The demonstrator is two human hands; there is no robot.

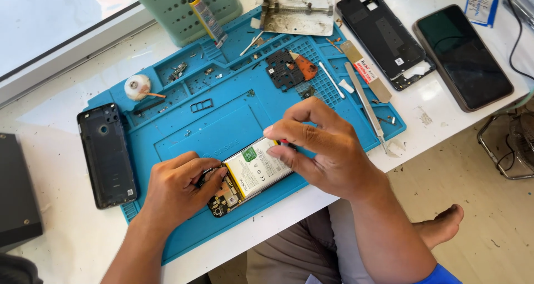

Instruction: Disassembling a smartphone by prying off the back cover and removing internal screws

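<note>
A: Looking at the head view now. Opened phone (250, 175) lies on the blue mat (183, 122), near its front edge, back cover off, battery (260, 166) exposed.

B: Axis?

A: Long axis runs diagonal, lower-left to upper-right from where I sit. Camera end sits lower-left, under the left hand (178, 189).

B: Hands?

A: Left hand is curled over that lower-left end, fingers bent around the frame, pinning it. Right hand (320, 147) sits over the upper-right end, thumb and forefinger pinched close at the battery's far corner. I can't tell if they hold anything small there.

B: Which is nearer the battery?

A: Right. Its fingertips touch the battery top; the left stays on the board end.

B: Anything crowding it?

A: No. Spare back cover (107, 153) lies well apart at the mat's left edge, tweezers (364, 103) off to the right.
</note>
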